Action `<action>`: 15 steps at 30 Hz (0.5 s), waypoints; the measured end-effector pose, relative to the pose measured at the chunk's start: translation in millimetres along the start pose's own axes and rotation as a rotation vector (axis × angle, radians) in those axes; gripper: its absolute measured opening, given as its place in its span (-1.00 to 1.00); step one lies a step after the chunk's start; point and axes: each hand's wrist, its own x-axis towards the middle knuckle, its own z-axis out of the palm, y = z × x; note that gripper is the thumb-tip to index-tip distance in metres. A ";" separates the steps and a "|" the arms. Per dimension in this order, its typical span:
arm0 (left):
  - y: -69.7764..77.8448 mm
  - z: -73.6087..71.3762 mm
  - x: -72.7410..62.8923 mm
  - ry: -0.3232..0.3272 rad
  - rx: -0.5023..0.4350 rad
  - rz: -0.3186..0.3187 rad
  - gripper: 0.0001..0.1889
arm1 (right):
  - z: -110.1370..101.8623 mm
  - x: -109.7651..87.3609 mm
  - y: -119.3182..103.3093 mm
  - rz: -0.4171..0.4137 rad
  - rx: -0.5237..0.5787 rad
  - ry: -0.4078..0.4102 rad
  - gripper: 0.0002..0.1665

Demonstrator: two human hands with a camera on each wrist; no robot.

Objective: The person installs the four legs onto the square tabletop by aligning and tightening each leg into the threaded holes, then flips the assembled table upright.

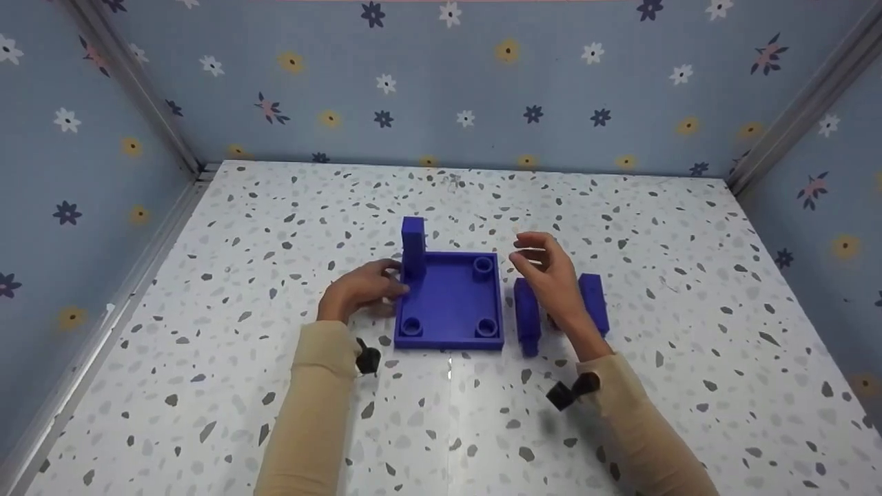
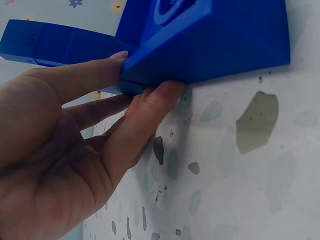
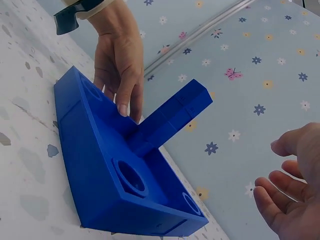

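A blue square base with a raised rim lies on the table, round sockets showing in three corners. From its far left corner a blue leg stands upright. My left hand grips the base's left side, thumb at the rim and fingers against the outer wall, as the left wrist view shows. To the right of the base, my right hand hovers with loosely bent fingers and holds nothing. Beneath it lie a loose blue leg with a narrower peg end and another blue leg, partly hidden by the hand.
The white speckled table carries all the parts. Patterned blue panels enclose it at the back and both sides, with metal rails at the corners. A small black wrist camera sits by the left cuff.
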 end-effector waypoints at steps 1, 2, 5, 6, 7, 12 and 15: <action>-0.1 0.0 0.0 0.004 0.006 -0.002 -0.32 | -1.2 -0.5 0.9 0.003 0.002 0.003 -0.57; -0.3 0.0 0.5 0.006 0.012 -0.003 -0.32 | -2.4 -1.2 1.6 0.004 0.003 0.004 -0.56; -0.4 0.0 1.1 0.010 0.023 -0.006 -0.32 | -7.4 -3.1 3.9 0.011 -0.003 0.001 -0.55; -0.4 -0.1 1.3 0.010 0.021 -0.009 -0.32 | -9.3 -3.7 4.6 0.014 -0.011 0.003 -0.55; -0.4 -0.1 1.2 0.012 0.017 -0.013 -0.32 | -11.2 -4.3 5.4 0.017 -0.020 0.002 -0.55; -0.1 -0.3 1.1 0.009 -0.003 -0.027 -0.32 | -22.0 -6.9 9.2 0.050 -0.079 0.011 -0.56; 0.0 0.2 1.5 0.003 -0.026 -0.028 -0.32 | -28.7 -7.5 11.1 0.069 -0.107 0.012 -0.55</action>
